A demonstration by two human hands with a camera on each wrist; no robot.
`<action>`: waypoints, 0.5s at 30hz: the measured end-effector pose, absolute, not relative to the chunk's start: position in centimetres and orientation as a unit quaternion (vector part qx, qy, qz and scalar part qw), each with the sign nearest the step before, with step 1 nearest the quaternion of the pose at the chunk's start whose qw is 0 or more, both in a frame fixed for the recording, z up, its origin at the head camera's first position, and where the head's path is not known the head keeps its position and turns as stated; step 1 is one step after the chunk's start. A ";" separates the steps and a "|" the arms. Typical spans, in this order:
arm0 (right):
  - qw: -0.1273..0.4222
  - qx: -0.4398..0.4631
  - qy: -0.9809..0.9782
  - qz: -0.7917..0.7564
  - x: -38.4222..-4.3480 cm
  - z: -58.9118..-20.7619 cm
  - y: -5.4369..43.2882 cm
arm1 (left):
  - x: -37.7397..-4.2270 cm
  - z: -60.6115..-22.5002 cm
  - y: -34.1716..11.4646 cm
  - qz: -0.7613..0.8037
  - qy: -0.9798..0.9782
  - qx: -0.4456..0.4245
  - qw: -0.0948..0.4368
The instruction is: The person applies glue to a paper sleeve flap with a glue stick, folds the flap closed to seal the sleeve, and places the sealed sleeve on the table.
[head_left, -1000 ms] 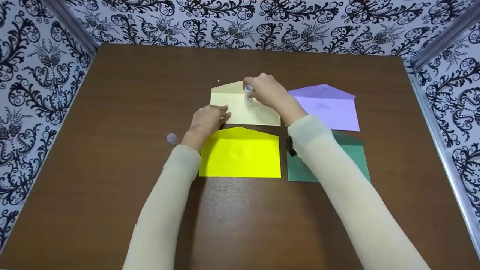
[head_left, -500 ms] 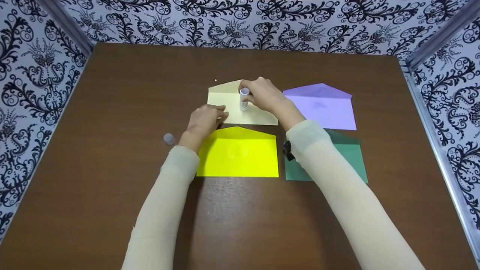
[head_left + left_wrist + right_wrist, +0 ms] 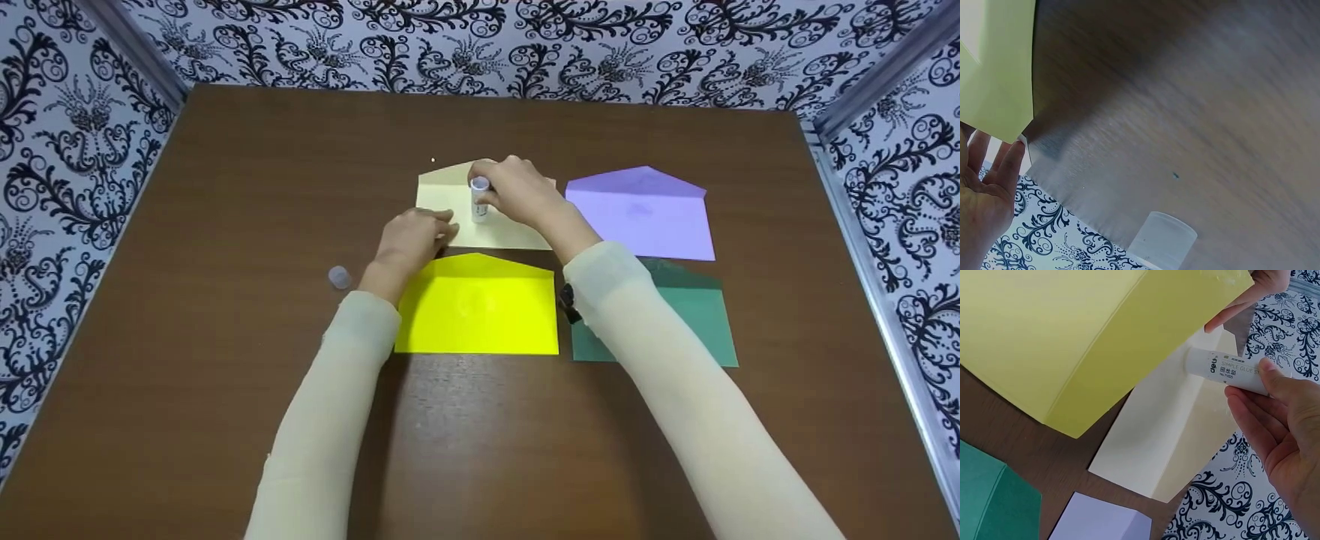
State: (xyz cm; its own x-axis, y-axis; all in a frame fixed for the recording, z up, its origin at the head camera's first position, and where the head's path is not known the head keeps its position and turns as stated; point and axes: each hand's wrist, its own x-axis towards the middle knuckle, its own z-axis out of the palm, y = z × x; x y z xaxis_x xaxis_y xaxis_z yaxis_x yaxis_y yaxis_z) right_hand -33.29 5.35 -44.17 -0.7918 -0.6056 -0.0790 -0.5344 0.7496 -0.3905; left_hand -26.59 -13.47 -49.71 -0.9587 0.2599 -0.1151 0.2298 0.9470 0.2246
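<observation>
My right hand (image 3: 523, 193) pinches a white glue stick (image 3: 479, 204) between thumb and fingers. The stick stands upright, its lower end on the cream envelope (image 3: 442, 196). In the right wrist view the printed label of the glue stick (image 3: 1224, 368) can be read in part. At the cream envelope's lower left corner rests my left hand (image 3: 412, 238), its fingers fairly straight and touching the paper. In the left wrist view the fingertips of the left hand (image 3: 988, 191) are partly hidden behind a yellow envelope (image 3: 1002, 84). That bright yellow envelope (image 3: 476, 307) lies just below the cream one.
A translucent cap (image 3: 340, 277) is on the brown table (image 3: 247, 375), left of the left forearm. To the right lie a purple envelope (image 3: 641, 221) and a green envelope (image 3: 697, 322), the green one partly covered by the right sleeve. Patterned walls (image 3: 480, 52) border the table.
My right hand has moved the glue stick left and slightly toward me across the cream envelope. The left hand keeps its place at the corner.
</observation>
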 end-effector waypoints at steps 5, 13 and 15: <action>0.098 -0.303 0.932 -0.173 -33.3 -44.3 4.9 | -26.6 -49.7 -13.5 0.115 0.984 0.116 0.071; 0.097 -0.293 0.938 -0.157 -33.3 -44.2 4.3 | -26.5 -49.7 -13.6 0.120 0.983 0.124 0.066; 0.092 -0.295 0.939 -0.153 -33.3 -44.2 4.2 | -26.5 -49.7 -13.6 0.121 0.983 0.122 0.067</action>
State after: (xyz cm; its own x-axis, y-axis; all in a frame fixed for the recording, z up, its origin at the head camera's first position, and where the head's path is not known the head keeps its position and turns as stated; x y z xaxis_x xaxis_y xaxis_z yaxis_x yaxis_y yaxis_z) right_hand -33.27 4.22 -44.24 -0.8091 -0.5817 -0.0837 -0.5252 0.7797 -0.3409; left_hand -26.51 -13.59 -49.67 -0.9610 0.2570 -0.1024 0.2243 0.9405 0.2551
